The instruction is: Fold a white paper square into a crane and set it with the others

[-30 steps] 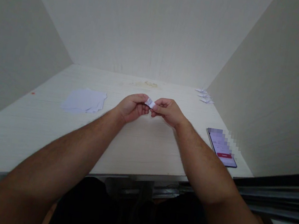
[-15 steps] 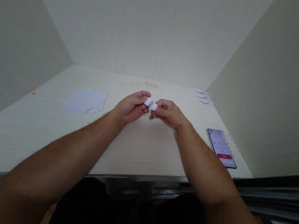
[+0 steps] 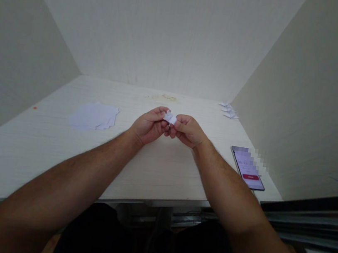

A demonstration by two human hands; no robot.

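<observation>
A small piece of folded white paper (image 3: 170,118) is held just above the middle of the table. My left hand (image 3: 150,125) pinches its left side between thumb and fingers. On the other side, my right hand (image 3: 189,131) grips the right edge, thumb on top. The fingertips of both hands almost meet beneath the paper, and they hide part of it. Its exact folded shape is too small to make out.
A loose stack of white paper sheets (image 3: 94,116) lies left on the white table (image 3: 156,171). Several folded paper pieces (image 3: 229,111) sit at the back right. A phone (image 3: 247,169) with a lit screen rests near the right wall (image 3: 304,103).
The folded paper has turned slightly and its shape between the fingers looks different. My hands have drawn a little closer together. The whole view has shifted slightly.
</observation>
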